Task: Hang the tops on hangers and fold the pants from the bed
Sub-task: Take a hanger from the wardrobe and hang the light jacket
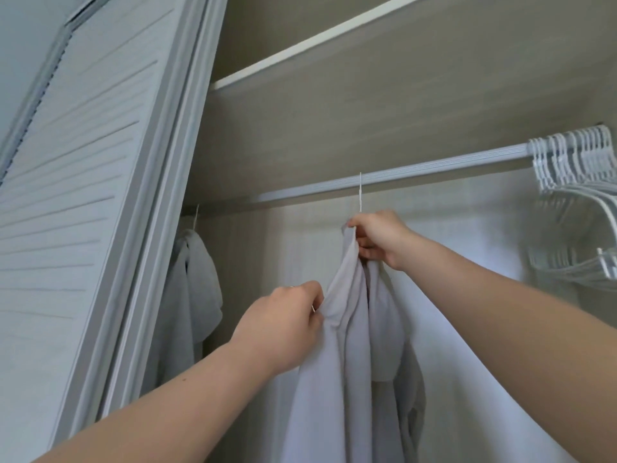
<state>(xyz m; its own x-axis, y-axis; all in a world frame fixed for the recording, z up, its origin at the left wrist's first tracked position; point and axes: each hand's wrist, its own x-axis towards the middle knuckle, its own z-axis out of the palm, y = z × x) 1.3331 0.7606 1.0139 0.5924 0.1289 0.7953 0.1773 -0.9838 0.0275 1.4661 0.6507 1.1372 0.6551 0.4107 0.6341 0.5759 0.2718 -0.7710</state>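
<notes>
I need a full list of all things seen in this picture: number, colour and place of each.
pale top: one, whitish, below the rail's middle, held by both hands
hanger hook: one, white, at the rail above the pale top
grey top: one, light grey, hanging at the rail's left end
empty hangers: a bunch, white, at the rail's right end
rail: one, silver-grey, across the closet
shelf: one, white-edged, above the rail
louvred door: one, pale grey, left
left hand: one, pinches the pale top's shoulder
right hand: one, grips the pale top's collar
</notes>
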